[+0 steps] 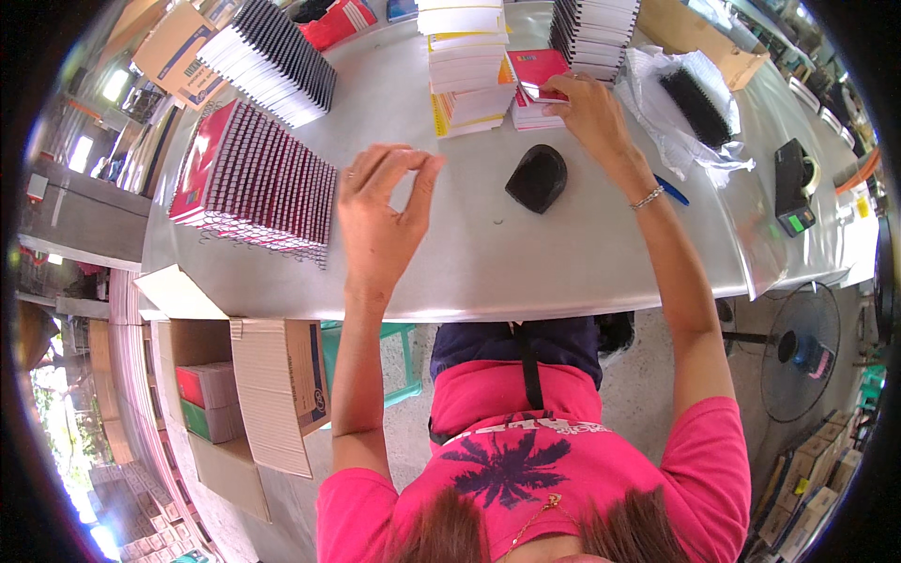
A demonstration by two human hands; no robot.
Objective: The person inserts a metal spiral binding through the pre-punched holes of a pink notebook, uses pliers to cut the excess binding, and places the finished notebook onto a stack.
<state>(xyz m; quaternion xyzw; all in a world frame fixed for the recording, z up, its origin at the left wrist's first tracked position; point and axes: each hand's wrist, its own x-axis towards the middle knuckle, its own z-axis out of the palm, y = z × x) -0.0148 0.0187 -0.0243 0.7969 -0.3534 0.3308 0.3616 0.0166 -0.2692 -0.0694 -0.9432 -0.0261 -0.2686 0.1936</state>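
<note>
My left hand point(385, 211) hovers over the table, thumb and forefinger tips together in a pinch; anything between them is too small to make out. To its left stands a block of red-covered wire-bound notebooks point(258, 178), spines facing me. My right hand point(591, 117) reaches to the back of the table and grips the edge of a red cover point(540, 68) on a low stack of red booklets point(537, 117). Beside that rises a tall pile of loose white and yellow-edged pages point(469, 66). A black rounded pad point(538, 178) lies between my hands.
Black-bound notebooks point(272, 61) stand back left, more point(593, 38) back right. Black binding coils point(696, 105) rest on crumpled plastic wrap. A blue pen point(672, 191) and a tape dispenser point(795, 188) lie at right. An open carton point(272, 394) and a fan point(793, 352) stand below the table.
</note>
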